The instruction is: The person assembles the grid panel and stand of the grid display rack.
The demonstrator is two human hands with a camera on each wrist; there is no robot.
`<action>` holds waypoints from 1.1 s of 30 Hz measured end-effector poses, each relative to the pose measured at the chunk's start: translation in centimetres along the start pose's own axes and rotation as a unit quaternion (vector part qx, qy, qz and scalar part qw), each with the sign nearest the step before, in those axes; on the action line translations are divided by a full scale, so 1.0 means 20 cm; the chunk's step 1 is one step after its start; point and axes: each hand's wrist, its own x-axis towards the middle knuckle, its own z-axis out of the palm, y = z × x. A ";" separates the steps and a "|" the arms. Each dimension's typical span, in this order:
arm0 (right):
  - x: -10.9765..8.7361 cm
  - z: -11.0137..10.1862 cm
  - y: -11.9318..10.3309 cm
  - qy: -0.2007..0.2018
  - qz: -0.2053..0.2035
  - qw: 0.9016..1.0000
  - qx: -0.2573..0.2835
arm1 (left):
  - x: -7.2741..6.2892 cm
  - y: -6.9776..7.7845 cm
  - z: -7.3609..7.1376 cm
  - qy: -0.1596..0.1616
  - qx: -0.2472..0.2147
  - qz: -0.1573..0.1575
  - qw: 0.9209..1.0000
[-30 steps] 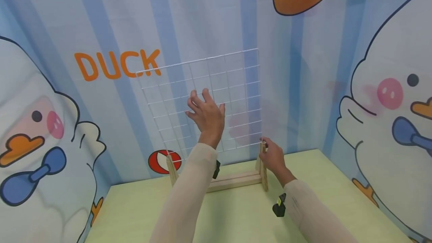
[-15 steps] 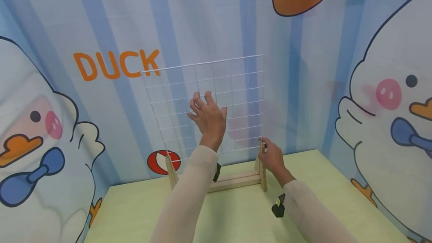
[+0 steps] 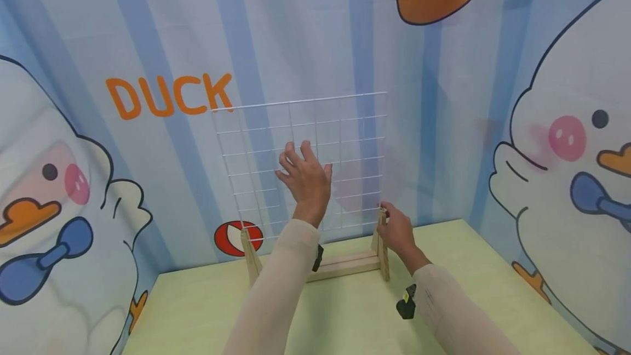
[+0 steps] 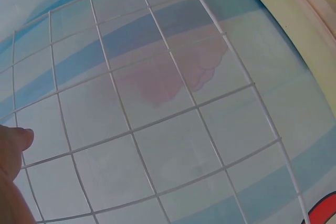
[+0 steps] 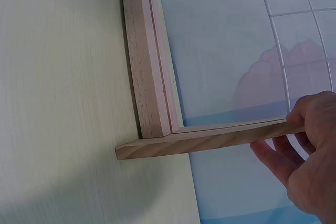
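Observation:
A white wire grid panel point(image 3: 352, 130) stands nearly upright between the two uprights of a light wooden stand point(image 3: 345, 273). My left hand point(image 3: 308, 177) is at the middle of the grid, fingers spread and bent on its wires. Its thumb point(image 4: 23, 139) shows beside a wire crossing in the left wrist view. My right hand point(image 3: 398, 229) grips the top of the right wooden upright point(image 5: 226, 139), where the grid's lower right corner meets it. In the right wrist view the thumb lies above the upright and the fingers curl below it. The left upright point(image 3: 250, 256) stands by the grid's lower left corner.
The stand rests on a pale yellow table point(image 3: 197, 305) near its back edge. Behind it hangs a blue striped cloth point(image 3: 305, 32) printed with ducks and orange letters. A black wrist camera point(image 3: 406, 301) hangs under the right sleeve.
The grid has come down, its top edge sinking and shifting slightly right. My left hand has moved down with it. My right hand has stayed at the right upright.

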 end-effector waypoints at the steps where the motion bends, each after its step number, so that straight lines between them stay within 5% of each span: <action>1: 0.00 0.00 0.00 0.000 0.002 1.000 0.000 | 0.00 0.00 0.00 0.000 -0.001 0.000 1.000; 21: 0.01 0.01 0.02 -0.002 0.001 1.000 0.004 | -0.02 -0.02 0.03 -0.001 0.003 -0.006 1.000; 33: 0.01 0.01 0.00 0.006 0.003 1.000 -0.002 | -0.03 -0.04 0.03 0.021 0.022 0.025 0.999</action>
